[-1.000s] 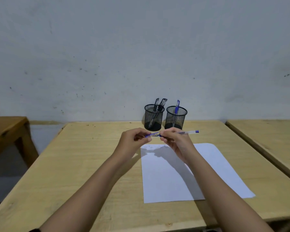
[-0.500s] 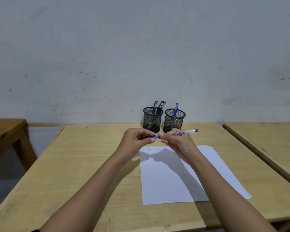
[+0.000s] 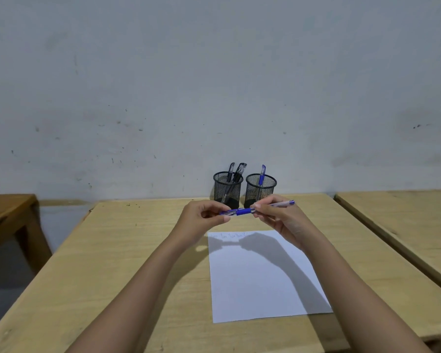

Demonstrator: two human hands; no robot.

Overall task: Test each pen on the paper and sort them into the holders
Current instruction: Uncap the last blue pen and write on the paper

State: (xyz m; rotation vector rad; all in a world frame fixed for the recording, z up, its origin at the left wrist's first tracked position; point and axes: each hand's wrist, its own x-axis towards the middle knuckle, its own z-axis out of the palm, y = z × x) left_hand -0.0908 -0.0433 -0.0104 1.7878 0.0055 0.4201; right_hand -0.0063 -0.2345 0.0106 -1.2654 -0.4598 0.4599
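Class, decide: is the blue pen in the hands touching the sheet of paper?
Apart. In the head view the left hand and right hand hold the blue pen aloft; desk shows between it and the paper.

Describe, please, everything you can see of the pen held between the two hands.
The pen is slim, with a clear barrel, a blue grip sleeve near its middle and a blue plug at its right end. It is held in the air, nearly level, right end slightly higher, above the table near the far edge of the paper. The left hand pinches its left end; the right hand pinches the barrel just right of the sleeve. Whether it is capped cannot be told.
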